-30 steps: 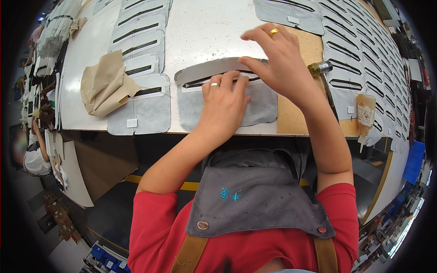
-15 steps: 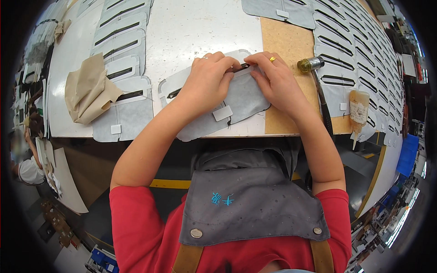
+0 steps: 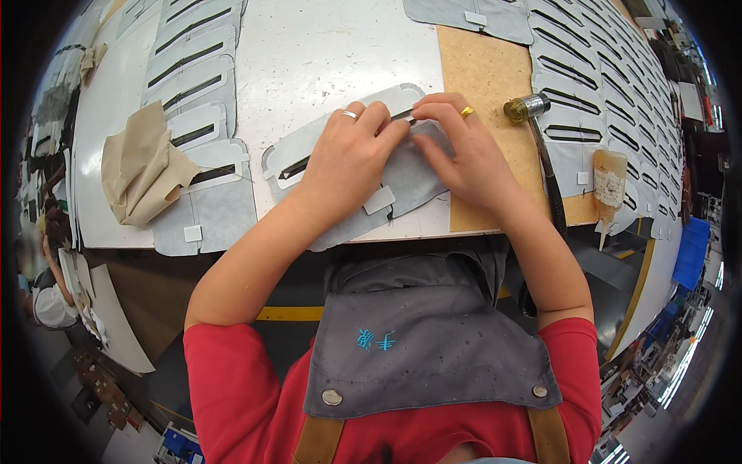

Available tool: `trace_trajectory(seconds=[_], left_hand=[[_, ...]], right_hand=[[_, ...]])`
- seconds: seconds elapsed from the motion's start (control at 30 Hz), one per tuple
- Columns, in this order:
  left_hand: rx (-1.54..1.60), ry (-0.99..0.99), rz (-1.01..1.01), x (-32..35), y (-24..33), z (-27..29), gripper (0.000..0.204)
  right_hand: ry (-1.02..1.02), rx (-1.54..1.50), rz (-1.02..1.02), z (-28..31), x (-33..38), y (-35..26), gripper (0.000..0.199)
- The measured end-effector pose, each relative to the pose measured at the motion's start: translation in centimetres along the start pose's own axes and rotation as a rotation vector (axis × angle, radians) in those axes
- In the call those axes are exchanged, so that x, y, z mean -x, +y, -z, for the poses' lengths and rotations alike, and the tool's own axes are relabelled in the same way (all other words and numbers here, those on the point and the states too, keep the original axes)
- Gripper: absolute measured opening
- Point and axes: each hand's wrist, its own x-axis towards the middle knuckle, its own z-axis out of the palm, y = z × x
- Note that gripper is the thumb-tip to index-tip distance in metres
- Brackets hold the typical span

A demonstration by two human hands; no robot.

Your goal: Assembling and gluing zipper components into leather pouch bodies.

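A grey, leather-like panel with a pale backing strip and a long black-edged slot lies tilted on the table before me. My left hand rests over the slot's middle, its thumb and forefinger closed at the slot's right end. Right beside it, my right hand pinches the same end with forefinger and thumb. A small dark bit of slot edge shows between the fingertips; the fingers hide the rest. Below my left hand, a small white square tag sits on the panel.
Overlapping rows of similar panels lie at left and right. A crumpled beige cloth covers part of the left row. A hammer lies on a brown board at right. Near it is a glue bottle with its nozzle toward me.
My left hand has slid slightly to the right, its fingertips nearer those of my right hand. Both hands stay at the slot's right end.
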Motion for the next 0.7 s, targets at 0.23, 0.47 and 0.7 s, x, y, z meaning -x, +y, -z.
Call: trace_trajectory(seconds=[0.23,0.47,0.7], left_hand=[[0.229,-0.008,0.192,1.9,0.0,2.4,0.022],[-0.025,0.023,0.029,2.7,0.0,1.8,0.026],[0.092,0.063,0.200,2.9,0.4,2.0,0.028]], right_hand=[[-0.088,-0.001,-0.038,-0.1,-0.3,-0.3,0.031],[-0.125,0.446,0.308,1.0,0.0,0.1,0.030],[-0.109,0.204,0.140,-0.3,-0.8,-1.4,0.022]])
